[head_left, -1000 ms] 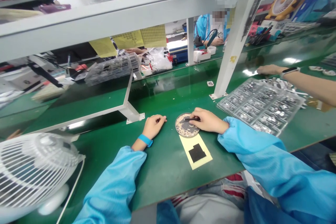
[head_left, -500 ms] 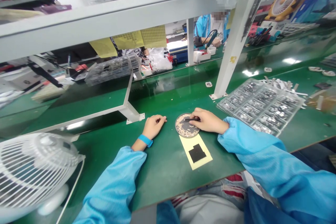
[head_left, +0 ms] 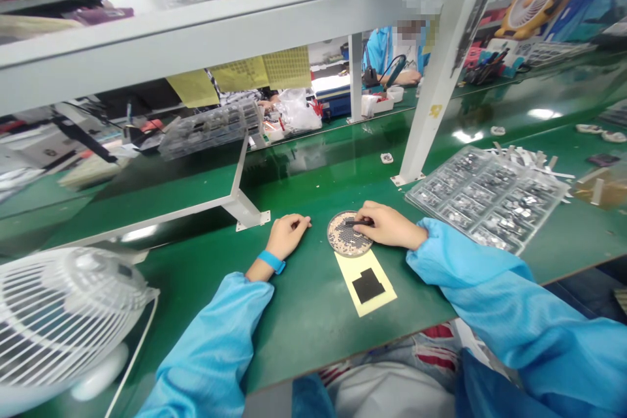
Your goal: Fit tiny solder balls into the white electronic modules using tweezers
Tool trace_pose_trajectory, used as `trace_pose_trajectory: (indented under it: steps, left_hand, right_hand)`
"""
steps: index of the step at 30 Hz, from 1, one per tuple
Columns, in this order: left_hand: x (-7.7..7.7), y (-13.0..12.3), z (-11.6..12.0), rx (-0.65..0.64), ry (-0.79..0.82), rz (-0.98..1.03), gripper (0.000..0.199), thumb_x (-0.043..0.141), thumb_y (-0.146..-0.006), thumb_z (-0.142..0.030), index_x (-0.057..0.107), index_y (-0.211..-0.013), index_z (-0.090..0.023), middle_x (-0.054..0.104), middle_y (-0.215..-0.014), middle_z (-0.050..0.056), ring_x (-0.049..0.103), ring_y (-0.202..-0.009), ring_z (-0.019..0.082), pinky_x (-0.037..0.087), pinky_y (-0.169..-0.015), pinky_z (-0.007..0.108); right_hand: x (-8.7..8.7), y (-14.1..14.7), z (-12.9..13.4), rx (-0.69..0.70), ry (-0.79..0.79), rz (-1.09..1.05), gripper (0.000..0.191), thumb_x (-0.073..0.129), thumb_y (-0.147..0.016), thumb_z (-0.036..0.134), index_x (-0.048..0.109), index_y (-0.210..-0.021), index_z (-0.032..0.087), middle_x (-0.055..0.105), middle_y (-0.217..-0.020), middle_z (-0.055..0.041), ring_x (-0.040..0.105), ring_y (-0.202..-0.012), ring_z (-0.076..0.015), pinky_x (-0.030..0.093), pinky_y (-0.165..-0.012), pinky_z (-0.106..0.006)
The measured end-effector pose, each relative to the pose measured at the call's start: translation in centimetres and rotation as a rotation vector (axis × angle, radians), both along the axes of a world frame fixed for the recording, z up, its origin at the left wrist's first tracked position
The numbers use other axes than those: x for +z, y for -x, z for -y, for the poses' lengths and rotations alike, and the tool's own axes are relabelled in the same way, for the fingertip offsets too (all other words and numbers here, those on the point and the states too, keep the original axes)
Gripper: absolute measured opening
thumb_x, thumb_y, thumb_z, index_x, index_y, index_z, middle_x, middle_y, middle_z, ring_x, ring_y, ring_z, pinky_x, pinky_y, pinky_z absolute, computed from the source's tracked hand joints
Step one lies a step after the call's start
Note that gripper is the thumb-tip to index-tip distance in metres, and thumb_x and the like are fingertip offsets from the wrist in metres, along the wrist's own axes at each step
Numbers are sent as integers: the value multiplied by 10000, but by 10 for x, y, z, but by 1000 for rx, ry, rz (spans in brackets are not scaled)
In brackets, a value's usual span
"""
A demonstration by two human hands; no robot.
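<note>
Right hand [head_left: 385, 223] pinching a dark tool [head_left: 359, 223] over the dish [head_left: 347, 245], set back from the desk [head_left: 304, 320] front edge, presumably for forearm support; left hand [head_left: 284, 235] curled, grip unclear.

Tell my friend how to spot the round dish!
On the green table, find the right hand. The dish is under its fingers, at the far end of the yellow paper. Unlike that paper, it's round and covered in tiny bits.

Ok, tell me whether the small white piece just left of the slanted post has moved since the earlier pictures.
Yes. The small white piece has shifted slightly left, farther from the slanted post.
</note>
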State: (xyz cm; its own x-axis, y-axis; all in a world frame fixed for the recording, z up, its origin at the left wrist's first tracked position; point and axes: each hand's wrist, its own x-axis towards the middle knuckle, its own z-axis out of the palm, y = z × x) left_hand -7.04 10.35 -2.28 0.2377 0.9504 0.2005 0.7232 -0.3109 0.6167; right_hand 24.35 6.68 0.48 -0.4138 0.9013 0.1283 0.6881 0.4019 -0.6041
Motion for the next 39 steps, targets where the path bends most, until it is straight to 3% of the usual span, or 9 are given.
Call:
trace_pose_trajectory:
  steps: [17, 27, 31, 35, 39]
  left_hand:
    - [2, -1, 2, 12, 16, 5, 421, 540, -973, -516, 777, -792, -218, 725, -779, 24, 603, -706, 179, 407, -665, 292]
    - [3, 1, -1, 33, 78, 53, 436, 584, -930, -561, 788, -809, -195, 707, -749, 45, 604, -719, 200, 415, -682, 302]
    - [16, -10, 11, -5, 134, 92, 456, 571, -935, -578, 788, -890, -179, 762, -917, 80, 681, -891, 233, 495, -831, 337]
    - [45, -36, 23, -67, 155, 146, 397, 629, -932, -553, 777, -1041, -202, 764, -1092, 79, 686, -1055, 240, 491, -956, 359]
    - [68, -83, 1, -175, 108, 121, 338, 665, -919, -501, 782, -1064, -219, 756, -1157, 79, 667, -1138, 265, 492, -963, 381]
  right_hand:
    - [1, 0, -1, 11, 0, -7, 188, 659, -954, 366, 727, -1051, 221, 624, -1034, -56, 614, -867, -175, 462, -818, -330]
    - [10, 2, 2, 6, 14, 39, 214, 652, -957, 365, 723, -1077, 203, 618, -1064, -53, 605, -862, -151, 431, -791, -285]
    - [12, 0, 1, 20, 17, 32, 198, 669, -934, 352, 722, -1053, 204, 622, -1065, -53, 594, -878, -161, 396, -756, -283]
    - [12, -1, -1, 35, 12, 33, 206, 659, -925, 343, 716, -1050, 189, 629, -1086, -65, 602, -904, -178, 370, -726, -290]
    - [11, -2, -4, 44, 8, 21, 222, 647, -925, 353, 723, -1062, 196, 637, -1105, -72, 619, -921, -193, 359, -702, -295]
